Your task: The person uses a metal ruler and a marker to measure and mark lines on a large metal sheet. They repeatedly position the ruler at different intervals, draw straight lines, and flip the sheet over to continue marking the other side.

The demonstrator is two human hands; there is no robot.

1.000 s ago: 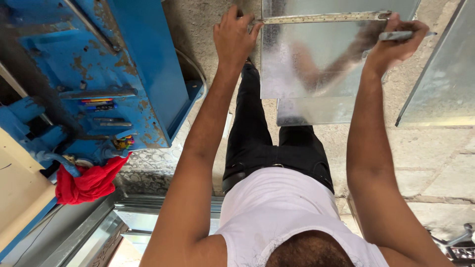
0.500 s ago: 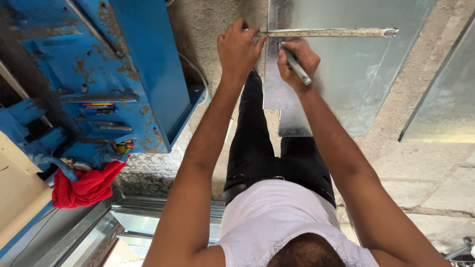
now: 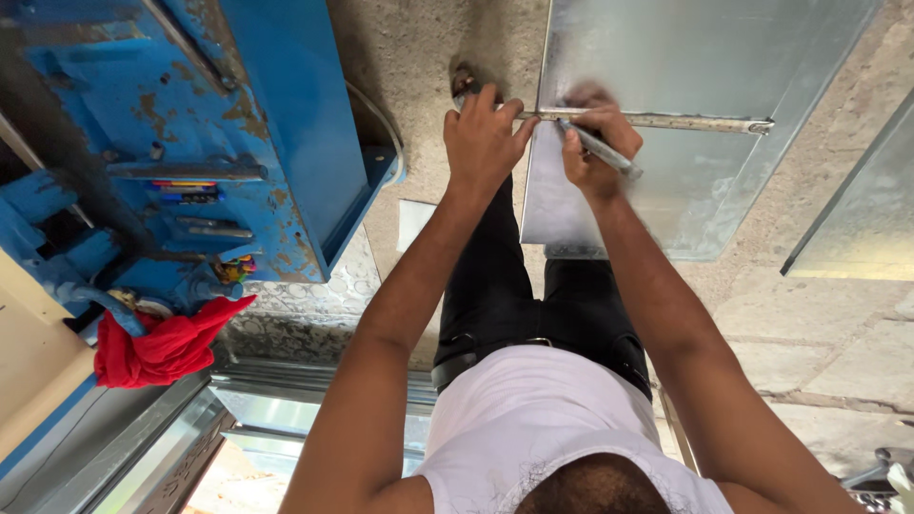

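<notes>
A shiny metal sheet (image 3: 705, 86) lies on the concrete floor in front of me. Across it rests a long metal ruler (image 3: 666, 121). My left hand (image 3: 484, 138) presses down the ruler's left end at the sheet's edge. My right hand (image 3: 595, 143) grips a grey marker pen (image 3: 600, 148), its tip touching the sheet right below the ruler near the left edge. My legs in black trousers (image 3: 533, 286) stand by the sheet's near edge.
A worn blue metal machine (image 3: 190, 143) stands at the left with a red rag (image 3: 162, 347) hanging from it. Another metal sheet (image 3: 857, 219) lies at the right. Metal strips (image 3: 286, 400) lie on the floor at the lower left.
My right hand has slid with the pen from the ruler's right end to its left end, close to my left hand. My left hand has stayed on the ruler.
</notes>
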